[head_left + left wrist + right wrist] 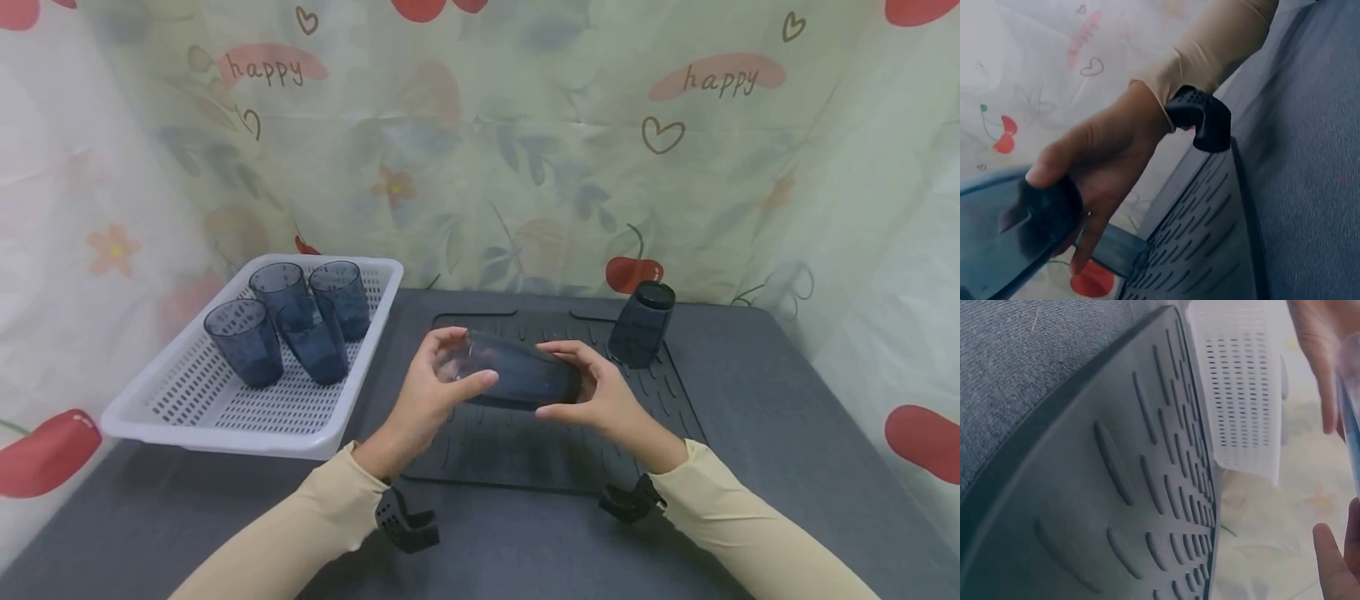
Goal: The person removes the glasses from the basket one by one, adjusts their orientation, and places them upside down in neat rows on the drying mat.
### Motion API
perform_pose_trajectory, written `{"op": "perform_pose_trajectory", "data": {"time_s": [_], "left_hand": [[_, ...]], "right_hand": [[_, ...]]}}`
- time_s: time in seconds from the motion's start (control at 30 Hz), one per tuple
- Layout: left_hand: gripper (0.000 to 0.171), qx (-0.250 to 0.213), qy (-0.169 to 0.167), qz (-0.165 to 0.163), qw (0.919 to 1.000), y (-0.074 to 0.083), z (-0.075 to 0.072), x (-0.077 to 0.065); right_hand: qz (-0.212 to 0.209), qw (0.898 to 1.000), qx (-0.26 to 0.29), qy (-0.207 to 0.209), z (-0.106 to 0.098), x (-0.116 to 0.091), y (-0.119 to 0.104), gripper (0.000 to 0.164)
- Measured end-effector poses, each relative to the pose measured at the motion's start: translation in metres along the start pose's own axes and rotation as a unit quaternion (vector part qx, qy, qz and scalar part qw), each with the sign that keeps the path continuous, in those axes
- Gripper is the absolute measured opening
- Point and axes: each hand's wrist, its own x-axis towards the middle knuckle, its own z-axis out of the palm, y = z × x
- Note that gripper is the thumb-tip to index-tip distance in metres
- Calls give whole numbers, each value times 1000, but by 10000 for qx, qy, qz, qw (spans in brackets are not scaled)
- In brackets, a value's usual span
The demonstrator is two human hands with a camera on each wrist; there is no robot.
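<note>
A blue-tinted drinking glass (517, 372) lies sideways in the air above the black drying mat (517, 462), held between both hands. My left hand (429, 387) grips its open end, thumb along the near side. My right hand (592, 390) holds its thick dark base, with thumb below and fingers above. The left wrist view shows that glass (1004, 231) close up, with the right hand (1107, 150) around its base end. In the right wrist view, only an edge of the glass shows between the hands. Another glass (641, 329) stands upside down on the mat's back right.
Left of the mat stands a white perforated plastic basket (225, 446) with several matching glasses (243, 346) standing or leaning in it. A dark grey cloth (795, 467) covers the table. A printed curtain (480, 167) hangs behind and at both sides.
</note>
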Motion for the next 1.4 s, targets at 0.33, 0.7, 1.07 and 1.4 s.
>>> {"op": "perform_pose_trajectory", "data": {"time_s": [0.33, 0.7, 1.07, 1.4], "left_hand": [[73, 894, -1205, -226, 9884, -5, -13, 0], [82, 1803, -1790, -338, 9666, -17, -1, 1], [89, 2394, -1516, -370, 9583, -22, 13, 5], [91, 2540, -1505, -798, 9521, -22, 12, 5]], "right_hand": [[-288, 9991, 306, 82, -13, -1, -9, 68], [-777, 9934, 829, 182, -9, -1, -15, 64], [-899, 9894, 1116, 247, -3, 2, -21, 65], [-933, 9897, 1050, 291, -4, 2, -19, 67]]}}
